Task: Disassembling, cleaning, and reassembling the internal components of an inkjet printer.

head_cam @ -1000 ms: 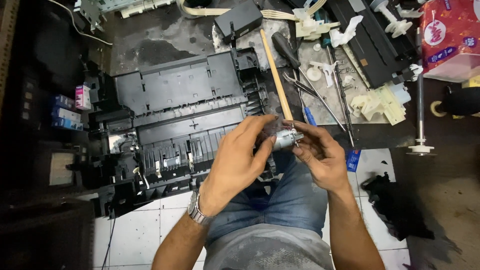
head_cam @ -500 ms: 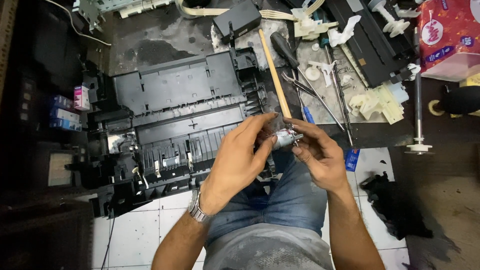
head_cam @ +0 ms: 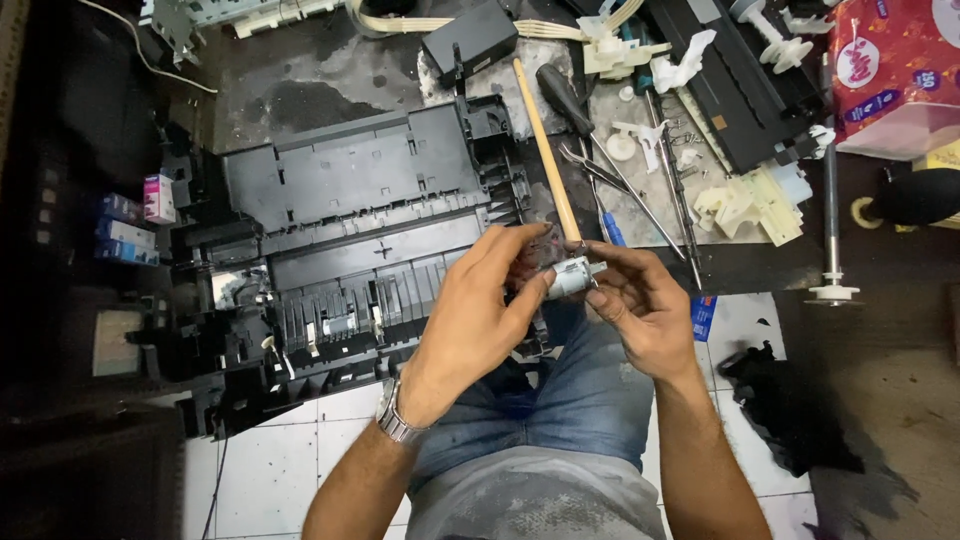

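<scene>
Both hands, left hand (head_cam: 475, 310) and right hand (head_cam: 640, 305), pinch a small silver motor (head_cam: 570, 276) just beside the black printer chassis (head_cam: 350, 240) edge, above the lap.

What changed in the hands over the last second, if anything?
Hardly anything: both hands, left hand and right hand, keep pinching the small silver cylindrical motor above the lap; nothing taken or released. The black plastic printer chassis and wooden stick lie unmoved.

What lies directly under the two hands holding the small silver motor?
Under the left hand and right hand gripping the small silver motor are jeans-clad legs and the black printer chassis edge. The hands cover the chassis corner.
</scene>
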